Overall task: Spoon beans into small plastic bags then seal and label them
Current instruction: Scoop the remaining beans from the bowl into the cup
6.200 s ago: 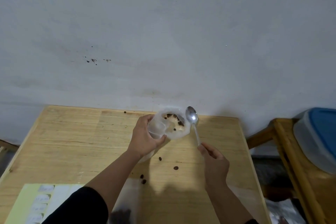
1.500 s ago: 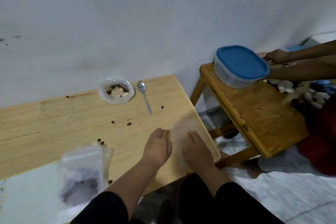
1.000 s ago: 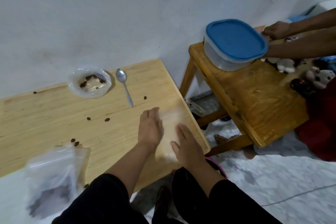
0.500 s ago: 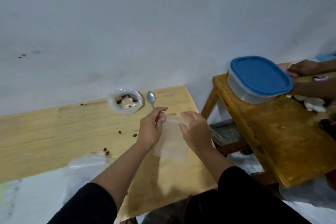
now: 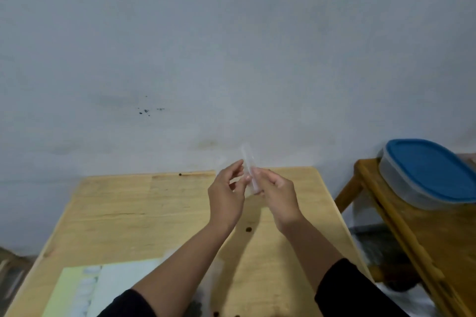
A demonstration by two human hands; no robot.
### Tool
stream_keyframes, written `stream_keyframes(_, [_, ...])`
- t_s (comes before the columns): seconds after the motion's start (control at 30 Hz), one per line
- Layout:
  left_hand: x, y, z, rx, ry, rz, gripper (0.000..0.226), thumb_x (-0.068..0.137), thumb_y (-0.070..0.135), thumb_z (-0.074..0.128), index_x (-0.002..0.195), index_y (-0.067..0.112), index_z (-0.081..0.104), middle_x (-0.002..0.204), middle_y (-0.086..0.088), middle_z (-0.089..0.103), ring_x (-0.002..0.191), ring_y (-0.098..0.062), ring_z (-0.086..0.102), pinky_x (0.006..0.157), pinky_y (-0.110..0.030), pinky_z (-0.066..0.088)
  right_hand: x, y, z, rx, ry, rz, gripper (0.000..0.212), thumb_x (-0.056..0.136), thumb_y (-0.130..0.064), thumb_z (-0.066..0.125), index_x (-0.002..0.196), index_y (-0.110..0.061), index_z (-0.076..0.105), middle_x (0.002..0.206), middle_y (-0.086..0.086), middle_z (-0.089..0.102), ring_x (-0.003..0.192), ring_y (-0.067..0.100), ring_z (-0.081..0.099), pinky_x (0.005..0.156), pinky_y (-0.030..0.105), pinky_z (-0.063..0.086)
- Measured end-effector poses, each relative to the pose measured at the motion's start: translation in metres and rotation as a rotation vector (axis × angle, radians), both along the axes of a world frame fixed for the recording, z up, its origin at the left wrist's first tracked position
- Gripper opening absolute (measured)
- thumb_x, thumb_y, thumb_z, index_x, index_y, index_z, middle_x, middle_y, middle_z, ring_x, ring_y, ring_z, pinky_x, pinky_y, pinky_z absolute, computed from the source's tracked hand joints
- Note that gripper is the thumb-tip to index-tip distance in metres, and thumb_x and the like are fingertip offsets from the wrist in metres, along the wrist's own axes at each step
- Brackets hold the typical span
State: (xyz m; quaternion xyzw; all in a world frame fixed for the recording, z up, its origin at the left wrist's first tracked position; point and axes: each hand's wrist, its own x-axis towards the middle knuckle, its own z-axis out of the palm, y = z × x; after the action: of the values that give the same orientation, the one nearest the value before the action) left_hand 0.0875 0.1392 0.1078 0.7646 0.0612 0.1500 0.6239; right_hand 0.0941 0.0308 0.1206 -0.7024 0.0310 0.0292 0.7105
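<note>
1. An empty clear bag (image 5: 249,170) is up in the air over the far edge of the table (image 5: 128,213), seen almost edge-on.
2. Left hand (image 5: 226,201) pinches one side of its mouth; right hand (image 5: 277,195) pinches the other.
3. Looks like the opening step: the mouth needs prying apart before any spooning.
4. Next up, probably, one hand must let go for the spoon, which is out of sight.
5. Loose beans (image 5: 248,229) dot the wood; a label sheet (image 5: 85,291) lies near the front-left corner.
6. A blue-lidded tub (image 5: 427,172) sits on the side stool.
</note>
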Motion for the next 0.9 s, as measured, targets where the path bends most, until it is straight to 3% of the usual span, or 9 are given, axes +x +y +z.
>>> stream_keyframes(0.1, [0.0, 0.019, -0.001, -0.022, -0.008, 0.014, 0.035, 0.086, 0.007, 0.064, 0.119, 0.017, 0.062, 0.111, 0.006, 0.065, 0.097, 0.012, 0.057, 0.074, 0.001, 0.039, 0.003, 0.019, -0.002, 0.094, 0.062, 0.029, 0.02, 0.092, -0.03, 0.057, 0.092, -0.022, 0.075, 0.114, 0.007, 0.066, 0.104, 0.018, 0.065, 0.08, 0.028, 0.051])
stream_keyframes(0.27, [0.005, 0.038, -0.004, -0.038, 0.018, 0.012, 0.033, 0.088, 0.009, 0.061, 0.119, 0.02, 0.062, 0.111, 0.01, 0.067, 0.099, 0.011, 0.058, 0.079, 0.0, 0.039, 0.007, 0.035, 0.001, 0.121, 0.061, 0.082, 0.018, 0.094, -0.02, 0.053, 0.099, -0.019, 0.071, 0.088, -0.019, 0.072, 0.106, 0.017, 0.063, 0.09, 0.033, 0.051])
stream_keyframes(0.47, [0.015, 0.038, 0.008, -0.124, 0.02, 0.032, 0.027, 0.091, 0.015, 0.058, 0.113, 0.03, 0.063, 0.107, 0.015, 0.067, 0.101, 0.007, 0.059, 0.08, -0.001, 0.041, 0.026, 0.038, 0.006, 0.074, 0.021, 0.137, 0.019, 0.09, -0.021, 0.06, 0.105, -0.017, 0.071, 0.106, 0.004, 0.071, 0.103, 0.018, 0.065, 0.087, 0.029, 0.051])
stream_keyframes(0.67, [0.025, 0.037, 0.013, -0.106, 0.006, 0.056, 0.028, 0.09, 0.013, 0.06, 0.114, 0.026, 0.065, 0.104, 0.016, 0.067, 0.098, 0.01, 0.059, 0.082, -0.002, 0.04, 0.046, 0.039, 0.014, 0.118, 0.052, 0.12, 0.018, 0.086, -0.023, 0.066, 0.097, -0.009, 0.071, 0.083, 0.003, 0.07, 0.074, 0.012, 0.06, 0.071, 0.023, 0.051])
stream_keyframes(0.8, [0.028, 0.033, 0.011, -0.101, 0.016, 0.071, 0.028, 0.091, 0.012, 0.058, 0.113, 0.028, 0.065, 0.102, 0.022, 0.066, 0.099, 0.011, 0.058, 0.082, -0.001, 0.039, 0.052, 0.037, 0.005, 0.104, 0.089, 0.117, 0.021, 0.084, -0.024, 0.068, 0.101, -0.01, 0.071, 0.093, 0.007, 0.072, 0.081, 0.016, 0.062, 0.079, 0.03, 0.052])
stream_keyframes(0.9, [0.026, 0.032, 0.009, -0.123, 0.03, 0.08, 0.024, 0.092, 0.016, 0.058, 0.107, 0.034, 0.064, 0.099, 0.024, 0.066, 0.097, 0.009, 0.06, 0.08, -0.002, 0.041, 0.054, 0.035, 0.0, 0.107, 0.102, 0.13, 0.022, 0.084, -0.022, 0.067, 0.103, -0.01, 0.07, 0.09, 0.002, 0.072, 0.079, 0.016, 0.061, 0.077, 0.028, 0.051])
